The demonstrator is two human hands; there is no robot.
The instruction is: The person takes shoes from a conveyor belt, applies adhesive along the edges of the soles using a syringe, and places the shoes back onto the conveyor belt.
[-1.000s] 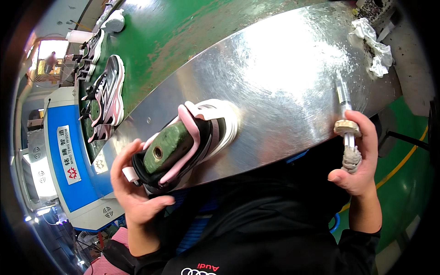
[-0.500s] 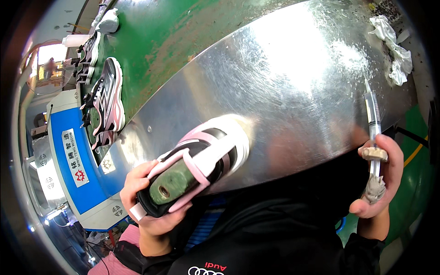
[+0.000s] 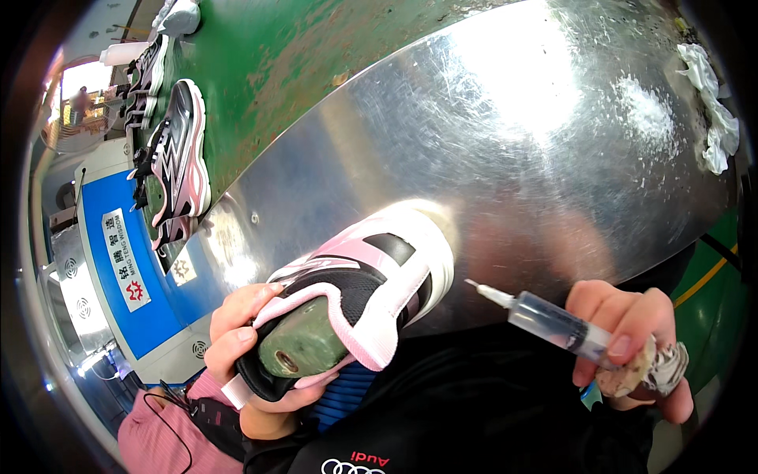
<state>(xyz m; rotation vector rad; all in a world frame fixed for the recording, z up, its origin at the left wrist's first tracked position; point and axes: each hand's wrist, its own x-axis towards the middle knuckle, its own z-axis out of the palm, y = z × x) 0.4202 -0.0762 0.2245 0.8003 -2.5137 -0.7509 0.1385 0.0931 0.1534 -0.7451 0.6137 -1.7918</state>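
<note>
Pink shoe (image 3: 359,296) gripped in left hand (image 3: 245,347), right hand (image 3: 632,344) closed on syringe (image 3: 553,322) (tip toward shoe)

The left hand (image 3: 237,347) hides the shoe's (image 3: 355,300) heel. The syringe's (image 3: 553,322) plunger end vanishes inside the right hand's (image 3: 632,347) fingers. Shoes (image 3: 178,158) near the counter's (image 3: 505,134) far left edge overlap, partly hidden.
</note>
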